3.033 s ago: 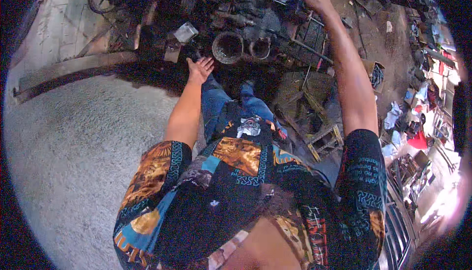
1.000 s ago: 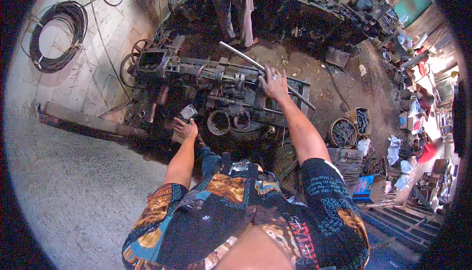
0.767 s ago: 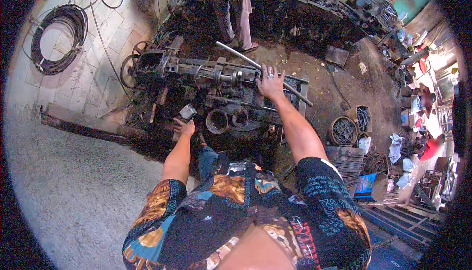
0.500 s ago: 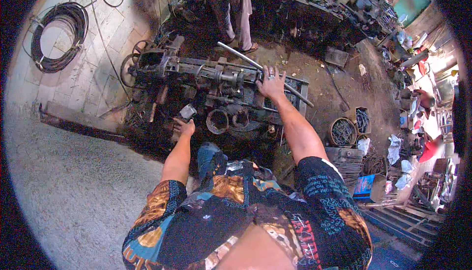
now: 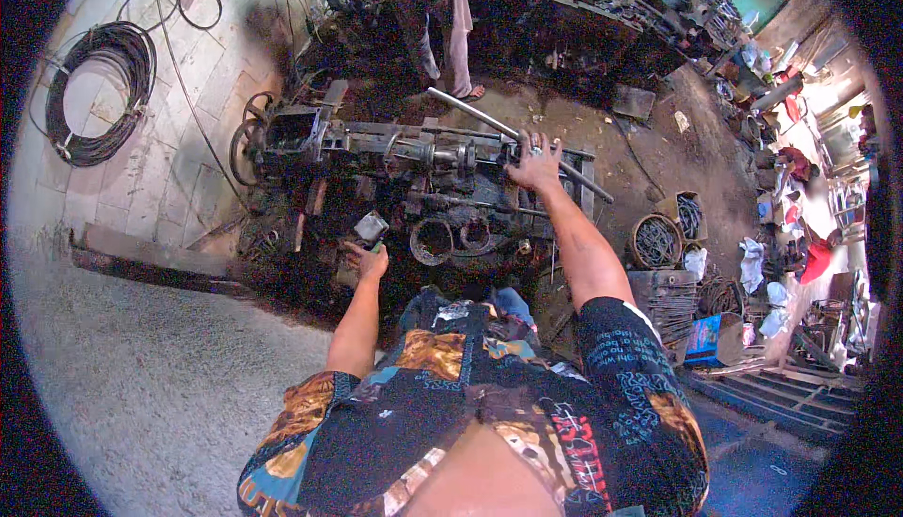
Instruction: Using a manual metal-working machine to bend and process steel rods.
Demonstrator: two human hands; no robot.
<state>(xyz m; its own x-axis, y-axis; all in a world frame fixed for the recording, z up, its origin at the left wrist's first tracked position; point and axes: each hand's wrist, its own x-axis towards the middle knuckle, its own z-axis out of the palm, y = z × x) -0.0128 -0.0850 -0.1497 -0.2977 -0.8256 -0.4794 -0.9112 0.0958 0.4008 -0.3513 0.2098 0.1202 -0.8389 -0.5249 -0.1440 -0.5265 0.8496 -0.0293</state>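
A lathe-like machine, dark and greasy, stands in front of me. Over its right end lies a long pale metal bar, set aslant. My right hand, with rings on it, rests over the bar's middle, fingers spread. Its palm side is hidden, so I cannot tell how firmly it presses. My left hand is low at the machine's near side, fingers apart, beside a small pale block. Something small and green shows by its thumb. Two ring-shaped metal parts sit to the right of that hand.
A person stands beyond the machine. Coiled black cable lies at left. Round and square containers of metal scrap stand at right, near a blue box. A cluttered bench runs along the back.
The view has shifted slightly, and the machine sits a little lower and farther right in it. Both hands keep nearly the same places, the right over the bar, the left by the pale block.
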